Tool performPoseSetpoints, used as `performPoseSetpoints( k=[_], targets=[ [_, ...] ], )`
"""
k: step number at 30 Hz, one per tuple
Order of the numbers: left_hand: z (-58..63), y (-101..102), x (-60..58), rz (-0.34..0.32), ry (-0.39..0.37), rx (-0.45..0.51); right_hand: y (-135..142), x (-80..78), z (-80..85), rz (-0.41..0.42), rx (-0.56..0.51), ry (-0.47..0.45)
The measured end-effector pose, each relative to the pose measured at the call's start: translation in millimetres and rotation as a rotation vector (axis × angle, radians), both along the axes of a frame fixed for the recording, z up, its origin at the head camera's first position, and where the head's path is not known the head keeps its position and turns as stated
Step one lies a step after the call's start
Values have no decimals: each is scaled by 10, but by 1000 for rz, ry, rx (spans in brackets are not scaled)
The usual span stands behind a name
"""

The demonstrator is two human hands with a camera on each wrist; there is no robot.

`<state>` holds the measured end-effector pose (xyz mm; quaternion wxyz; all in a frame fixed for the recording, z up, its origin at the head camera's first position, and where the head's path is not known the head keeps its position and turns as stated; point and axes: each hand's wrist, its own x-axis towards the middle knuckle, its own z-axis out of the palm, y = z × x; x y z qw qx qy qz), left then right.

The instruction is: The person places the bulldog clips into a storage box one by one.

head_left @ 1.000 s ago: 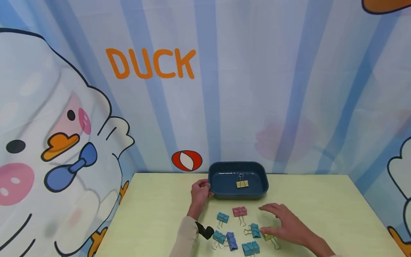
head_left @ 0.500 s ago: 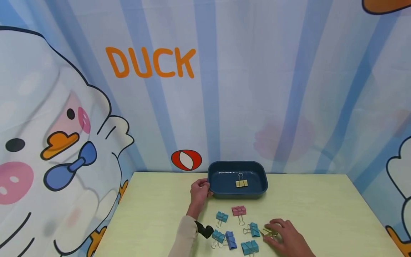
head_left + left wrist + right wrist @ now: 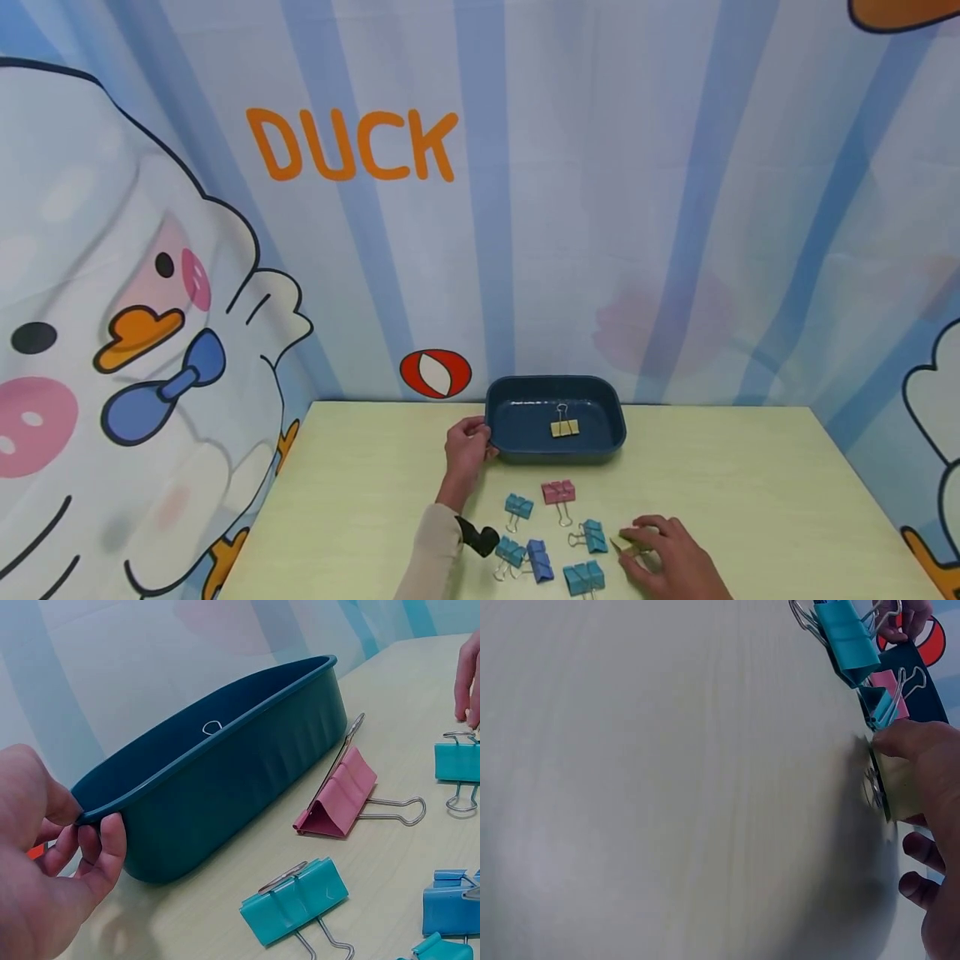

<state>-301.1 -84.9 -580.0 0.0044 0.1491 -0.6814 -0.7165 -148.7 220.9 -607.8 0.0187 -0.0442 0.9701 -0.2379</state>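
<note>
My left hand [image 3: 465, 454] pinches the left rim of a dark blue tray [image 3: 555, 457], thumb and fingers on either side of the edge in the left wrist view. Inside the tray lies a yellow binder clip [image 3: 565, 428]. At the lower right, my right hand [image 3: 671, 557] pinches another yellow binder clip [image 3: 900, 784] between thumb and fingers, low over the table. Part of that clip is hidden by the hand. Just left of it lies a teal binder clip [image 3: 595, 537], with a second teal binder clip [image 3: 584, 577] nearer the front.
A pink binder clip [image 3: 558, 492] lies in front of the tray. Further left are a small teal binder clip [image 3: 519, 505], another teal binder clip [image 3: 511, 552] and a blue binder clip [image 3: 539, 561] close together. A printed curtain [image 3: 570, 208] hangs behind the pale table [image 3: 750, 483].
My right hand has come down from above the clips, and its spread fingers have closed onto the yellow binder clip. The left hand stays at the tray's rim.
</note>
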Motion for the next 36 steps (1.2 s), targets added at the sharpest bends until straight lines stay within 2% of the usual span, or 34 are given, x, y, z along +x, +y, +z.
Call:
performPoseSetpoints(
  k=[7,12,15,18,26,36],
  targets=[
    [25,14,9,5,9,1,105,-46,30,84,-56,-44],
    [29,15,18,5,3,1,157,-55,59,106,-71,-51],
    [28,12,18,3,6,0,188,-67,103,106,-66,-25],
    [25,8,14,6,7,-2,224,-103,189,109,-57,52],
    [28,8,30,-2,7,10,347,-327,515,200,-63,366],
    [8,11,16,0,3,11,291,-711,1076,282,-30,498]
  ],
)
